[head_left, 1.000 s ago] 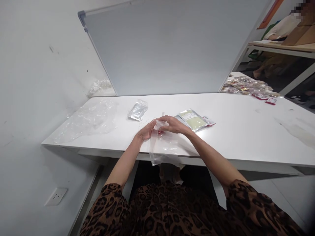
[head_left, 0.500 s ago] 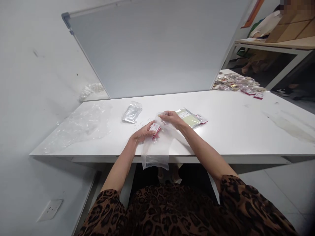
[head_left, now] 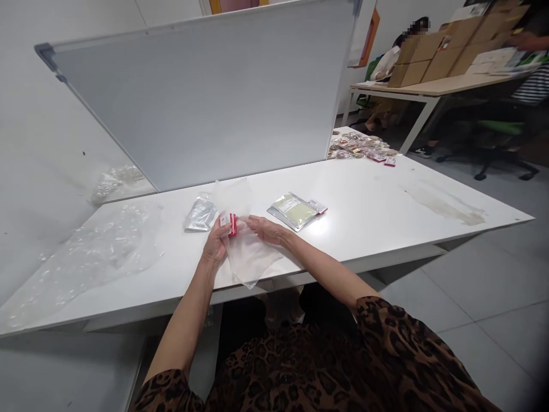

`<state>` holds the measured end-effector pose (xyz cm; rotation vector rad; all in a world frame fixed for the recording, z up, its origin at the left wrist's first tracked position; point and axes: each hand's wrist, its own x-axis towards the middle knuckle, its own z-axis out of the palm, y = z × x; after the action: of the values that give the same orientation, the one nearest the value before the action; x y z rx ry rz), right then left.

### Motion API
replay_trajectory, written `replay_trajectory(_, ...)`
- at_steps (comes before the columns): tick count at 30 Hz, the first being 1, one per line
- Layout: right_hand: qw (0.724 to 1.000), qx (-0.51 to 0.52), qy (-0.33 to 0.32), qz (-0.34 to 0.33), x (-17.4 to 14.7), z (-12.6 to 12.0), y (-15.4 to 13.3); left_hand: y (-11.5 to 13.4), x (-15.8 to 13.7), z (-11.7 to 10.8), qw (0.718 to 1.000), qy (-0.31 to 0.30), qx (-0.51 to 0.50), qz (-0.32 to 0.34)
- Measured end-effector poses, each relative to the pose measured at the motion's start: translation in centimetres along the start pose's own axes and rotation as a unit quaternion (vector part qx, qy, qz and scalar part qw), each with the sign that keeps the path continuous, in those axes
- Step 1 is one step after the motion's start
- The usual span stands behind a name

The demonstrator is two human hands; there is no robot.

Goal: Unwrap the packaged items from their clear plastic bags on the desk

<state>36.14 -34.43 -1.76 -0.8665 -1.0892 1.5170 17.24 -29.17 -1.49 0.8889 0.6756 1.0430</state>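
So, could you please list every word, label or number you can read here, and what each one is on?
None can be read.
Small red-and-white packet in the left hand: print too small.
Pale green pouch on the white table: white label blurred.
Small red-edged packet beside it: illegible.
Cardboard boxes on the far table: markings too blurred.

I can read no text here. The red and white packet [head_left: 229,223] in my left hand [head_left: 218,243] bears print too small to make out, and the white label on the green pouch [head_left: 295,209] on the desk [head_left: 377,212] is blurred.
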Motion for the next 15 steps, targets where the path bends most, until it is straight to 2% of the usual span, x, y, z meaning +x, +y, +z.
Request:
replay_trajectory(3,0.996,0.072,0.003,0.058,0.0,0.2,0.0,-0.4,-0.1,0.0,1.000,-0.017,0.013,0.000)
replay_trajectory(6,0.990,0.110,0.042,0.079,-0.2,0.3,-0.5,-0.8,-0.1,0.0,0.998,-0.029,0.049,-0.003)
replay_trajectory(12,0.993,0.048,0.099,0.033,-0.7,0.1,-0.5,-1.4,-0.4,0.3,0.995,-0.055,0.080,-0.025)
replay_trajectory(15,0.992,0.029,0.127,0.004,-0.3,-0.6,-0.2,-1.4,-0.7,0.4,0.996,-0.016,0.063,-0.055)
